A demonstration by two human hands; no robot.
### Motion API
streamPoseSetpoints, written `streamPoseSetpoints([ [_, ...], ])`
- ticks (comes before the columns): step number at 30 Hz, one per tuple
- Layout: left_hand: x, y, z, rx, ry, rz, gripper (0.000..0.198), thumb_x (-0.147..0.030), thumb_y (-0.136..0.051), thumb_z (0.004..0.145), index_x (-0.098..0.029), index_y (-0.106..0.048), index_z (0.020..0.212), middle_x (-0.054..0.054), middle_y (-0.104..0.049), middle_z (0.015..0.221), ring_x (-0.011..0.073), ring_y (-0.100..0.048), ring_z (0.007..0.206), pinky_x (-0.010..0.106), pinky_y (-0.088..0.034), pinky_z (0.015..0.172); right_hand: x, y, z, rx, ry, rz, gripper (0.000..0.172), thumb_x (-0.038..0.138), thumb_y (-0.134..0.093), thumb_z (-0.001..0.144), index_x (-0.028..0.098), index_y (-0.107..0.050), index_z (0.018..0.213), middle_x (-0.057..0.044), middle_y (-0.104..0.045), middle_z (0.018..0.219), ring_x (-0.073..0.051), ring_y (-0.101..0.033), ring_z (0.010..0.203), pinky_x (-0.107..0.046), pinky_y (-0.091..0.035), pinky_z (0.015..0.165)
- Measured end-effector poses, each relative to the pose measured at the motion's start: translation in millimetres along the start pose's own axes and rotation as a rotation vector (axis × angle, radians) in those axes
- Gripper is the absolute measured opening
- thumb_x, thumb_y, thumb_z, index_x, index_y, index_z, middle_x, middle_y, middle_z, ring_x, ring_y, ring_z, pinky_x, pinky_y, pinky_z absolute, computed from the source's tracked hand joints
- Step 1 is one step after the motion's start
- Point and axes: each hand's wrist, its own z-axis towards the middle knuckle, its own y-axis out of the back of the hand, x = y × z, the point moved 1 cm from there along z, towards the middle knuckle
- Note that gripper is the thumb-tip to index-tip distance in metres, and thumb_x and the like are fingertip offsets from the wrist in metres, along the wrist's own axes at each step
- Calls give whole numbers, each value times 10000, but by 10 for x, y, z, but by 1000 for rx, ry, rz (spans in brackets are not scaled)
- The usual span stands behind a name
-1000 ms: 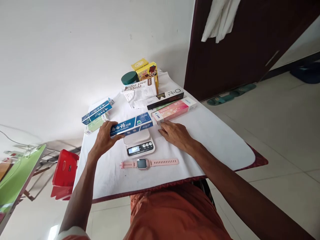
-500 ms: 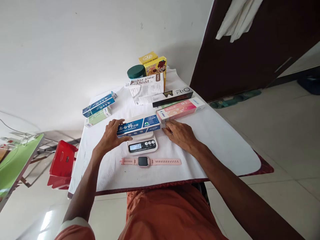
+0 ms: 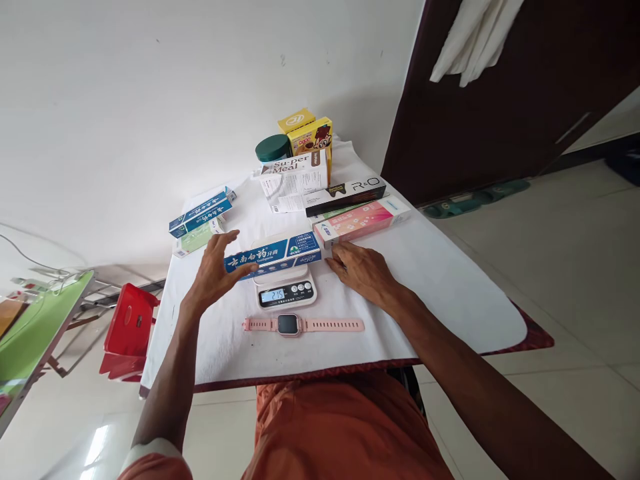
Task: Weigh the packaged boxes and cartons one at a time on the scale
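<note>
See the blue toothpaste box point(image 3: 280, 257) on the scale point(image 3: 289, 295), contents hidden. Have left hand point(image 3: 215, 272) at its left end, fingers spread, right hand point(image 3: 363, 271) near the pink box point(image 3: 365, 222), fingers bent, grip unclear. Farther, see a lidded jar point(image 3: 273, 148).

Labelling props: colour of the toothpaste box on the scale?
Toothpaste box: mostly blue with white lettering; head view.

Scale point(image 3: 287, 293), near: display reads 215; decimal point not discernible. Blue-and-white box point(image 3: 273, 255) on it: 云南白药牙膏, "Toothpaste" beneath, partly covered. Black box point(image 3: 346, 198), farther right: "R&O". White carton point(image 3: 296, 175), far: "Su·per Meal". Pink box point(image 3: 364, 222), right: small logo, illegible.
</note>
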Motion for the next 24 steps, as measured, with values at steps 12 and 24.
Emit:
streamPoseSetpoints([
  [12,-108,-448,-30,162,-50,128,489,-408,-725,974,-238,-559,1402,106,-666,1247,303,-639,1146,460,-463,1003,-105,-166,-5,-122,63,50,233,333,-503,1000,235,-553,795,-76,-703,882,-216,-629,738,-322,-350,617],
  [24,1000,317,143,-153,220,303,499,-394,-785,881,-269,-616,1333,115,-671,1290,331,-640,1196,472,-475,1032,-123,-184,-6,-186,102,124,293,349,-483,973,265,-383,711,-37,-613,751,-196,-540,650,-325,-341,601],
])
